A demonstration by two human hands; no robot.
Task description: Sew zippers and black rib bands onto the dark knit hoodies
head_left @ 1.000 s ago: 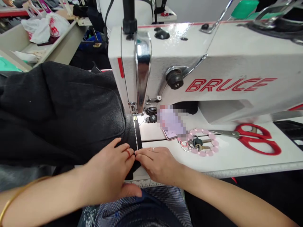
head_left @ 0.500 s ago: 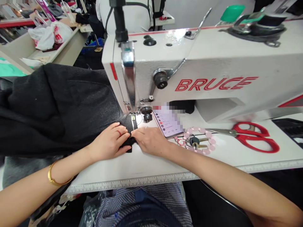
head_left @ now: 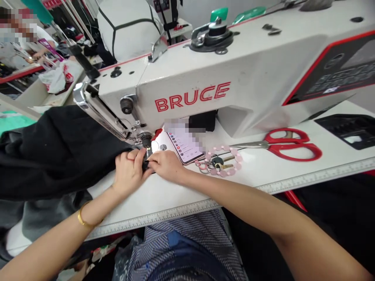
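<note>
A large piece of black fabric (head_left: pixel 67 144) lies bunched on the left of the sewing machine, its narrow end reaching the presser foot (head_left: pixel 148 152). My left hand (head_left: pixel 128 169), with a red ring and a gold bangle at the wrist, is closed on that end just in front of the foot. Thumb and fingers of my right hand (head_left: pixel 166 166) pinch the fabric's edge right beside it, the two hands almost touching. The small bit between my fingertips is mostly hidden. The white sewing machine (head_left: pixel 252 78) marked BRUCE stands over both hands.
Right of my hands lie a lit phone (head_left: pixel 187 146), keys on a pink beaded ring (head_left: pixel 224 160) and red-handled scissors (head_left: pixel 288 145). A ruler strip (head_left: pixel 181 208) runs along the table's front edge. Another person's back (head_left: pixel 129 27) shows behind the machine.
My view has turned to the right and tilted, so the machine sits further left. My left fingers have drawn up and closed at the fabric's end, nearer the presser foot.
</note>
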